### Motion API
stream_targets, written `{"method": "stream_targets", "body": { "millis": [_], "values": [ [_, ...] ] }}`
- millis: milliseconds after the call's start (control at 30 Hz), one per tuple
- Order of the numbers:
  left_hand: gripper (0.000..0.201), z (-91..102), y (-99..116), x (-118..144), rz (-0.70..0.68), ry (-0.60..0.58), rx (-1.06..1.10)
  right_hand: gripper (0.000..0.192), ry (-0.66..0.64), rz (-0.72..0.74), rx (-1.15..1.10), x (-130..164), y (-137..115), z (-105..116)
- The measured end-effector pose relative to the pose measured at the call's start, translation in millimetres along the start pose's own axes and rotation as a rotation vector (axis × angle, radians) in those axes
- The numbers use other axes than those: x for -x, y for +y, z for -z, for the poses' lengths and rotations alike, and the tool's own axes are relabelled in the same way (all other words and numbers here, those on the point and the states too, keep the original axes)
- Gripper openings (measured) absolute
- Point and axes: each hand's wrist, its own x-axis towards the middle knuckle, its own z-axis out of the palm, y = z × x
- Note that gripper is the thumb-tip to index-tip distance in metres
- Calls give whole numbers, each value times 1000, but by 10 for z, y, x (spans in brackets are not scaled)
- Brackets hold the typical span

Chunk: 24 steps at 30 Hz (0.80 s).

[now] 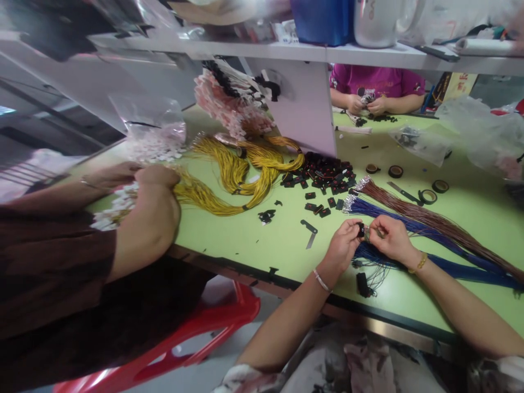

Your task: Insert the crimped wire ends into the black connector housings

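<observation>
My left hand pinches a small black switch part between thumb and fingers. Close beside it, my right hand grips a thin wire end that meets the part. Both hands hover over the near edge of the green table. Under my right hand lies a bundle of blue wires, with a brown wire bundle just behind it. A pile of black switch parts lies beyond my left hand.
A co-worker's arms at left rest on yellow wire bundles and white parts. Another person in a magenta shirt works across the table. Tape rolls, a small blade, plastic bags and a red stool are nearby.
</observation>
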Motion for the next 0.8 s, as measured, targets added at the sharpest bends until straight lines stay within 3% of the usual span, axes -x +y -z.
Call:
{"method": "stream_targets", "body": {
  "millis": [333, 800],
  "values": [
    [24, -2, 11, -1, -2, 7, 15, 11, 12, 25, 51, -7, 27, -21],
    [30, -18, 11, 36, -11, 85, -107, 14, -155, 33, -104, -20, 48, -26]
  ]
}}
